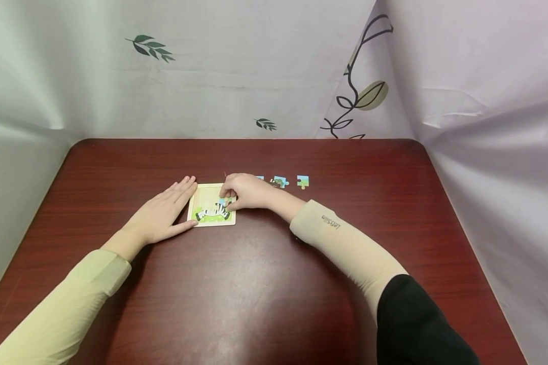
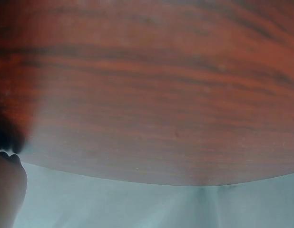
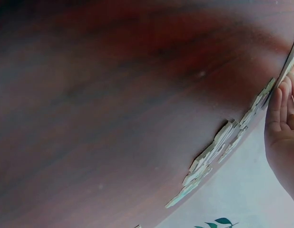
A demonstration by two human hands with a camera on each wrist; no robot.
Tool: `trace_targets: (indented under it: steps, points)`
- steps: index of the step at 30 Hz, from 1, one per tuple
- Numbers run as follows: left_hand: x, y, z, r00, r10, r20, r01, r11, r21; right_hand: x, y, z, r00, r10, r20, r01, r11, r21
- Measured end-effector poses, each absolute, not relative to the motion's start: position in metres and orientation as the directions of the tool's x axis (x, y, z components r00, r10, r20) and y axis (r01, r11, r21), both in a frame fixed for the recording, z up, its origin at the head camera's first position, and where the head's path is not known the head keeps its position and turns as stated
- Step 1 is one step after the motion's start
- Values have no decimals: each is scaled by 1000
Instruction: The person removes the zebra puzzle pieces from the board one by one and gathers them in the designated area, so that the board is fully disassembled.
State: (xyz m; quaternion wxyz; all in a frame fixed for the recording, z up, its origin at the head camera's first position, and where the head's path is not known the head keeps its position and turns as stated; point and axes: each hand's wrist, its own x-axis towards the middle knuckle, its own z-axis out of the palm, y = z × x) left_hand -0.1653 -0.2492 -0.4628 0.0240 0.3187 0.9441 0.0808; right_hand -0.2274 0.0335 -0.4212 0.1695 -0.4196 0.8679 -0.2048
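Observation:
A square wooden puzzle tray (image 1: 205,195) lies near the middle of the table in the head view, its lower part filled with a zebra picture on green. My left hand (image 1: 162,212) rests flat beside it, fingers straight, with fingertips and thumb along its left edge. Over the tray's right side, my right hand (image 1: 250,191) pinches a small puzzle piece (image 1: 221,202) with blue on it, just above the zebra. The right wrist view shows the right hand (image 3: 282,126) at the tray's edge, its fingertips partly cut off by the frame.
Several loose puzzle pieces (image 1: 303,181) lie on the dark red table (image 1: 255,284) to the right of the tray, some behind the right wrist. In the right wrist view, loose pieces (image 3: 211,154) appear edge-on. Pale curtains (image 1: 237,66) hang around the table's back and sides.

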Motion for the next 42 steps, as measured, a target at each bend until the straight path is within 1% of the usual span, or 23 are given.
trace_targets:
  steps: [8, 16, 26, 33, 37, 42]
  points:
    - [-165, -251, -463, -788, 615, 24, 610, 776, 164, -229, 33, -424, -609, -786, -105, -630, 559, -539]
    - [-166, -251, -464, -789, 614, 16, 609, 777, 159, -227, 32, -425, -609, -790, -79, -630, 542, -556]
    - [-165, -251, -464, -780, 625, 35, 622, 767, 157, -226, 31, -424, -628, -771, -105, -582, 555, -594]
    - [-164, -250, -462, -766, 641, 52, 640, 752, 157, -226, 31, -425, -624, -773, -110, -566, 545, -619]
    - [-165, -250, -463, -776, 630, 39, 627, 763, 157, -226, 31, -424, -615, -778, -124, -549, 536, -642]
    - [-165, -250, -463, -778, 628, 34, 625, 765, 156, -226, 32, -423, -602, -786, -141, -554, 538, -635]
